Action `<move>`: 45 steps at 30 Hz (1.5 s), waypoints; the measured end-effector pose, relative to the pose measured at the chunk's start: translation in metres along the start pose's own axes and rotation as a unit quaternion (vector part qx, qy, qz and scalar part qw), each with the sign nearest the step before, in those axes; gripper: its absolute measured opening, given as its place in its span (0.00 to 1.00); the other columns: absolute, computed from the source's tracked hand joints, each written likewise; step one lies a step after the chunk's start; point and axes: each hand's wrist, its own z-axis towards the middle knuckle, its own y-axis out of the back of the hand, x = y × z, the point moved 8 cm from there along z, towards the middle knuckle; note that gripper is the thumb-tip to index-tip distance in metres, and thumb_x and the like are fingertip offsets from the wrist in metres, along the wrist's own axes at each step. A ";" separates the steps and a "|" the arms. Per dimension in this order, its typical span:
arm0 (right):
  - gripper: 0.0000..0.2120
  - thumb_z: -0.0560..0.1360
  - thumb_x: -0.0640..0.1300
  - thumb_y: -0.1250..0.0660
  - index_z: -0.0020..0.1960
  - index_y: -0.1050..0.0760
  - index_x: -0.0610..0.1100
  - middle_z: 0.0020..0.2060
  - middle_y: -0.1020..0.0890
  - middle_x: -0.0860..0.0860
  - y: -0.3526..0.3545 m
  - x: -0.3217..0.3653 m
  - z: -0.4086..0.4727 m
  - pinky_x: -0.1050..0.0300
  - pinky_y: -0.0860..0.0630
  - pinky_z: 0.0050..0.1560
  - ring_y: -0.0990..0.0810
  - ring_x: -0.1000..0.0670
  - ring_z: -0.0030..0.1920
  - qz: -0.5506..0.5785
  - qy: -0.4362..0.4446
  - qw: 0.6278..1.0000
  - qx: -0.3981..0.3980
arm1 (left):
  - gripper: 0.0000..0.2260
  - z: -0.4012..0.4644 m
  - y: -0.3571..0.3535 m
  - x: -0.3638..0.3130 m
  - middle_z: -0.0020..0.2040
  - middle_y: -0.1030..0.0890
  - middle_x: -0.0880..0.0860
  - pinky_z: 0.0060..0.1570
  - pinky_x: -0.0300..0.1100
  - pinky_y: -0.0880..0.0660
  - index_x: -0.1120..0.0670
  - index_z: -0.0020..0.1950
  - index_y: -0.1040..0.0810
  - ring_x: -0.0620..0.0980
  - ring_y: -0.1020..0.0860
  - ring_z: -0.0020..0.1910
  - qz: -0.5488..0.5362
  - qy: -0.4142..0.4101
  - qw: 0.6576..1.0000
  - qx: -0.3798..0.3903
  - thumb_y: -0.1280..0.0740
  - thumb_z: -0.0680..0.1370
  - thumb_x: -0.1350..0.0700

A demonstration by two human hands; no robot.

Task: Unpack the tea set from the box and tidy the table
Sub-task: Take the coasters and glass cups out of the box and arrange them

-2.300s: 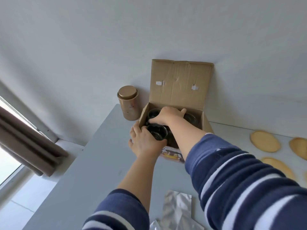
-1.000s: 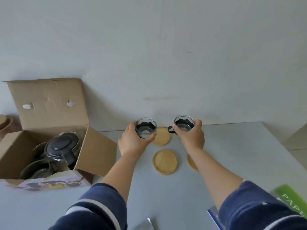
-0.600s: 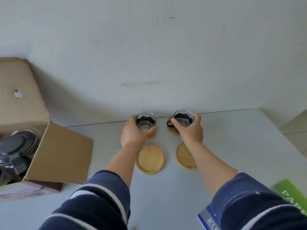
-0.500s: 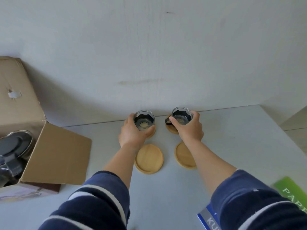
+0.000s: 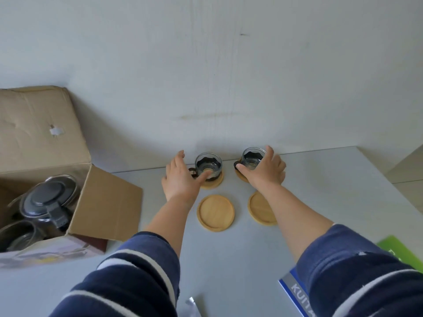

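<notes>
Soft even daylight, faint shadow behind the cardboard box (image 5: 41, 138), wide-angle bending at edges, slightly soft focus

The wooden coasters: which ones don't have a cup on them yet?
The two near coasters, closest to the person, are bare. The two far ones by the wall each carry a glass cup.

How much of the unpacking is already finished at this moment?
Done: two glass cups, left and right, stand on round wooden coasters. In hand: left hand opening; right hand around its cup. Left: two bare coasters, and the dark-lidded glass teapot in the cardboard box.
</notes>
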 end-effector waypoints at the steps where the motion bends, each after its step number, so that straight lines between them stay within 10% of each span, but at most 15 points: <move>1: 0.40 0.71 0.58 0.30 0.75 0.46 0.48 0.73 0.40 0.45 0.004 0.010 -0.007 0.43 0.39 0.71 0.43 0.41 0.73 -0.014 0.018 1.000 -0.011 | 0.37 -0.002 0.011 0.002 0.74 0.34 0.48 0.67 0.51 0.36 0.52 0.76 0.43 0.51 0.37 0.73 0.013 -0.008 1.000 -0.006 0.32 0.74 0.40; 12: 0.18 0.76 0.49 0.38 0.66 0.31 0.51 0.66 0.32 0.46 -0.057 0.176 -0.144 0.48 0.33 0.63 0.39 0.42 0.69 -0.084 0.227 0.960 0.139 | 0.16 -0.048 0.190 0.099 0.71 0.31 0.48 0.70 0.53 0.42 0.49 0.66 0.27 0.51 0.36 0.72 0.088 -0.029 0.981 -0.168 0.37 0.78 0.51; 25: 0.21 0.77 0.53 0.37 0.68 0.29 0.47 0.66 0.26 0.49 -0.163 0.348 -0.288 0.49 0.32 0.66 0.28 0.46 0.66 -0.071 0.467 0.865 0.173 | 0.45 -0.082 0.263 0.281 0.77 0.41 0.49 0.72 0.53 0.39 0.50 0.78 0.48 0.54 0.37 0.73 0.084 0.100 0.986 -0.101 0.31 0.69 0.34; 33: 0.31 0.72 0.69 0.39 0.62 0.25 0.47 0.60 0.21 0.46 -0.257 0.376 -0.293 0.41 0.43 0.70 0.27 0.42 0.66 -0.417 0.378 0.799 0.214 | 0.48 -0.078 0.263 0.286 0.75 0.40 0.48 0.71 0.55 0.36 0.48 0.77 0.49 0.54 0.34 0.71 0.073 0.038 0.993 -0.085 0.30 0.65 0.31; 45: 0.36 0.66 0.69 0.34 0.62 0.27 0.42 0.56 0.20 0.46 -0.226 0.387 -0.291 0.46 0.32 0.62 0.23 0.43 0.59 -0.271 0.349 0.880 0.175 | 0.45 -0.077 0.262 0.284 0.77 0.48 0.46 0.76 0.59 0.55 0.51 0.77 0.49 0.50 0.49 0.78 0.139 0.064 0.987 -0.052 0.35 0.69 0.30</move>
